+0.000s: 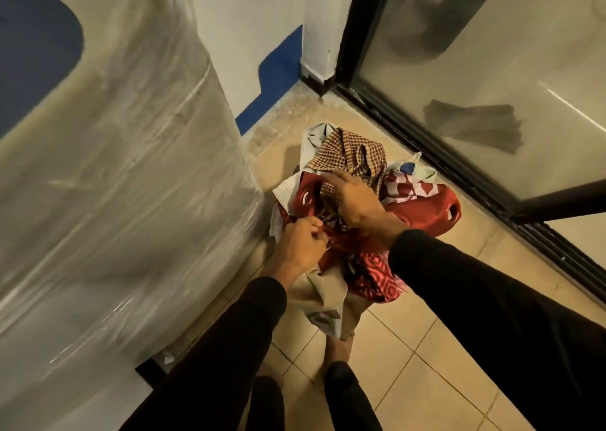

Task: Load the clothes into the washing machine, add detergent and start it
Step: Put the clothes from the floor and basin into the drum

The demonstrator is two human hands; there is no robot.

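Your 2 hands are down in the heap of mixed clothes (347, 207) piled in the red plastic laundry basket (426, 210) on the beige tiled floor (410, 358). Your left hand (303, 243) is curled tight, gripping red patterned fabric (373, 276) at the near side of the heap. Your right hand (352, 196) lies over the brown checked cloth (351, 150), fingers bent into it. The white, film-wrapped washing machine (124, 174) stands just beside the basket, on your left.

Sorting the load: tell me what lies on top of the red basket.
Heaped clothes fill the red basket: a checked cloth uppermost, red patterned fabric draped over the near side. Both hands cover the middle; lower layers are hidden.
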